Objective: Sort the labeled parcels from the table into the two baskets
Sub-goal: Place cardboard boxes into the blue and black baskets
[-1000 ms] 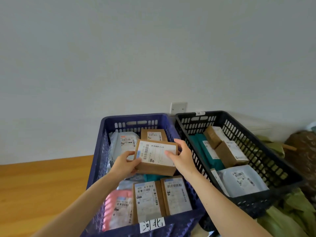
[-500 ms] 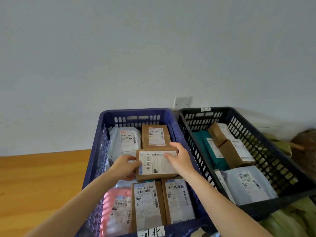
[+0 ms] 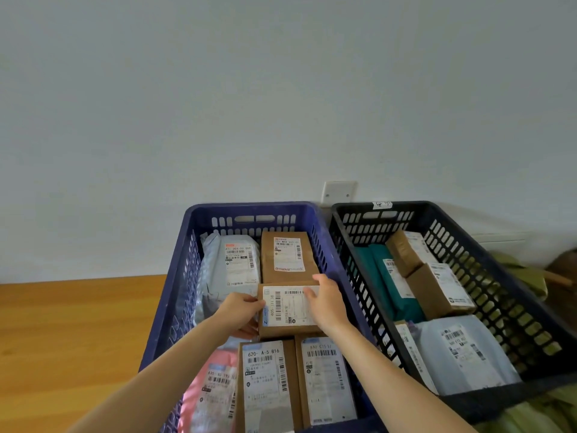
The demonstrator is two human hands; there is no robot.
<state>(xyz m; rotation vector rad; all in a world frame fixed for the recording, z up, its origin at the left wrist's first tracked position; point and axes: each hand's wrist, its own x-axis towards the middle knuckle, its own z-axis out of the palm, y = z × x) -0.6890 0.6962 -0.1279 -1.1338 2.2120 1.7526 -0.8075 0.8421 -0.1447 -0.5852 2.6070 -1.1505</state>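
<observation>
The flat rectangular cardboard parcel (image 3: pixel 288 310), its top nearly covered by a white barcode label, sits low in the middle of the blue basket (image 3: pixel 249 207), held by both hands. The left hand (image 3: pixel 240 310) grips its left edge with the thumb on top, and the right hand (image 3: pixel 326 304) clasps the right edge, fingers curled over the far corner. Just behind it lies another brown box (image 3: pixel 287 256) beside a crinkled grey plastic mailer (image 3: pixel 231 267). In front lie two long cardboard boxes (image 3: pixel 265 385) side by side, and a glossy pink mailer (image 3: pixel 212 389). The basket is slotted plastic, as is the black basket (image 3: pixel 412 204) touching its right side. That one holds a teal mailer (image 3: pixel 384 276), two small tilted cardboard boxes (image 3: pixel 437 292) and a pale grey mailer (image 3: pixel 459 354). Smooth wooden counter (image 3: pixel 78 323) shows to the left.
</observation>
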